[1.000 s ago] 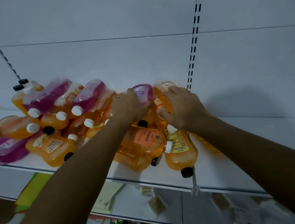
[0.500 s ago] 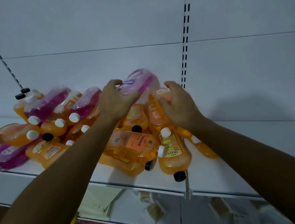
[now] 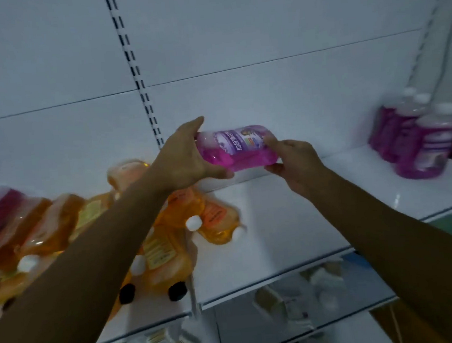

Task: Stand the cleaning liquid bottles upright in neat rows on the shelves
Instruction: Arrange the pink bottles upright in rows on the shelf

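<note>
Purple bottle (image 3: 238, 148) sideways above shelf (image 3: 292, 220)

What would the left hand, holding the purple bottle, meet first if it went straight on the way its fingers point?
Probably the white back panel behind the shelf. The left hand points up and away, gripping the purple bottle, with nothing visible between; depth is unclear.

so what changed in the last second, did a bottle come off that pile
Yes. The left hand lifted the purple bottle off the pile and carried it rightward; the right hand left the orange bottles and now grips its other end. The orange bottles stay lying in a heap.
</note>
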